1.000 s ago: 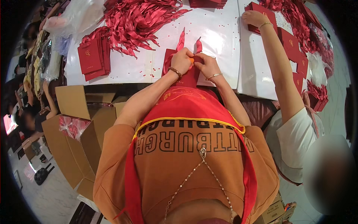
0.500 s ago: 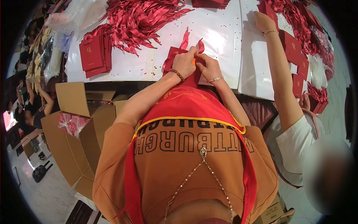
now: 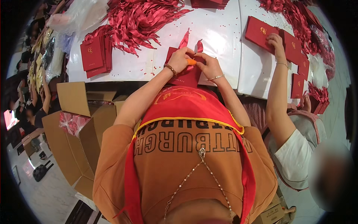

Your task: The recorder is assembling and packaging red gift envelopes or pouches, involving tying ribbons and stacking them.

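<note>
Working at the white table (image 3: 223, 33), the person had both hands on a red card (image 3: 188, 76) lying flat at the near edge, just in front of the chest. Left hand (image 3: 180, 59) was pinched shut on a small orange tool (image 3: 191, 62) pressed to the card's top. Right hand (image 3: 209, 66) was closed on the red ribbon (image 3: 183, 39) where it met the card; the two ribbon tails stuck up and away from the fingers.

Progress, as a judgement: this card was mid-way, ribbon threaded at the card but not yet tidied. A stack of red cards (image 3: 95, 56) sat well to the left, likely finished or waiting, cannot tell which. A big heap of loose ribbons (image 3: 143, 18) lay at the far side, so plenty looked left.

Pose: both forearms came up from the lower edge, elbows wide, wrists bent inward, hands touching each other over the card.

A co-worker's hand (image 3: 276, 41) on the right rested on another red card (image 3: 261, 31). Open cardboard boxes (image 3: 80, 123) stood on the floor to the left.
</note>
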{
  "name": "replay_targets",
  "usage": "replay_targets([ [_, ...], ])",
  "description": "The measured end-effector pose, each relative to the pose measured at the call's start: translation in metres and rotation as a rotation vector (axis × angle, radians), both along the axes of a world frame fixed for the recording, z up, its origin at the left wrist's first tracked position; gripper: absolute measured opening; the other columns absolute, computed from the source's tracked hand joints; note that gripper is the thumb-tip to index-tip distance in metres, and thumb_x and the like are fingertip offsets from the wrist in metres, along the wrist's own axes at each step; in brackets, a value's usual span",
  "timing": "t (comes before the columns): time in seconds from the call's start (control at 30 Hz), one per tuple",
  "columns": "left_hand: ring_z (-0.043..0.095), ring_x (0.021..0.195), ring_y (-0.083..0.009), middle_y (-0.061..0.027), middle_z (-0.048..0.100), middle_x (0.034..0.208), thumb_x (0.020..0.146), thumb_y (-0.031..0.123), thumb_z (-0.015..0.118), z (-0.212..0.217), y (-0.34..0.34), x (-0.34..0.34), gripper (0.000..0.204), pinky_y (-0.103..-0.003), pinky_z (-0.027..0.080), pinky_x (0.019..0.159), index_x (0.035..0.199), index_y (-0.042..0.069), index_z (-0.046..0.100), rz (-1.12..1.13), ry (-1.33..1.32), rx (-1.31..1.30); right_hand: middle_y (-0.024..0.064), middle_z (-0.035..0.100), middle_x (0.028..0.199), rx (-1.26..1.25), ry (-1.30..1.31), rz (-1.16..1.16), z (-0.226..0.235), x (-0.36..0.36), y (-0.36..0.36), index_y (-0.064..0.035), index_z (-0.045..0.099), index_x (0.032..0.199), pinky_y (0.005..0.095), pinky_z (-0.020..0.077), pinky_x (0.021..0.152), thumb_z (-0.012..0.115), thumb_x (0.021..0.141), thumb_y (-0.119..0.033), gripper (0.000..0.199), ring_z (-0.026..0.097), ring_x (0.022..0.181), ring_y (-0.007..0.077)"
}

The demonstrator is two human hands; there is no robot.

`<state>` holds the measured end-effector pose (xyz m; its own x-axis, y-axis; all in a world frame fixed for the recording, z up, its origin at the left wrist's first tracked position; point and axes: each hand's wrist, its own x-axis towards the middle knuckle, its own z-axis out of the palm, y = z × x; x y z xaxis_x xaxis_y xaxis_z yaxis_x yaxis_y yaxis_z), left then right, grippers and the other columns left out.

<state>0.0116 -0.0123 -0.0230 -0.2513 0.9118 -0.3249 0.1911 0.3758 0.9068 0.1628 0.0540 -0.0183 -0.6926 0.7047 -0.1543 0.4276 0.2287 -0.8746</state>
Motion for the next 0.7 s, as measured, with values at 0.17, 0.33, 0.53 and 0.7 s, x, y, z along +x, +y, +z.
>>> replay_targets([
  [0.17,0.054,0.054,-0.0112,-0.0058,0.059,0.068,0.071,0.0,0.063,-0.004,-0.001,-0.002,0.024,-0.023,0.041,0.048,0.094,0.0,0.054,0.069,-0.282,-0.1,0.0154,0.062,0.087,-0.001,0.088,0.069,0.004,0.0,0.001,-0.0048,0.059,0.102,0.0316,0.0469,0.07,0.059,0.073,-0.003,0.029,0.06,0.075,0.0261],
  [0.33,0.056,0.057,-0.01,-0.0049,0.059,0.068,0.072,0.001,0.064,-0.008,-0.001,0.002,0.027,-0.022,0.04,0.046,0.096,0.0,0.052,0.17,-0.456,0.048,0.0139,0.062,0.088,0.009,0.198,0.1,-0.005,-0.002,0.003,-0.0054,0.058,0.102,0.0313,0.0466,0.07,0.059,0.073,-0.002,0.029,0.06,0.075,0.0258],
  [0.53,0.06,0.064,-0.0231,-0.0102,0.061,0.069,0.076,0.024,0.064,0.036,0.0,0.0,0.019,-0.032,0.045,0.056,0.087,0.01,0.06,-0.208,0.754,0.043,0.0132,0.062,0.085,0.019,0.139,-0.042,-0.014,-0.001,0.004,-0.0047,0.054,0.098,0.0313,0.0469,0.066,0.061,0.074,-0.004,0.025,0.06,0.071,0.026],
  [0.7,0.059,0.067,-0.023,-0.0094,0.063,0.075,0.075,0.029,0.061,0.019,0.025,-0.04,0.024,-0.032,0.044,0.06,0.077,0.006,0.066,-0.369,0.6,-0.051,0.0135,0.062,0.08,0.089,0.134,0.011,-0.014,-0.01,0.001,-0.0054,0.055,0.097,0.0325,0.0468,0.062,0.063,0.074,-0.007,0.025,0.06,0.068,0.0265],
])
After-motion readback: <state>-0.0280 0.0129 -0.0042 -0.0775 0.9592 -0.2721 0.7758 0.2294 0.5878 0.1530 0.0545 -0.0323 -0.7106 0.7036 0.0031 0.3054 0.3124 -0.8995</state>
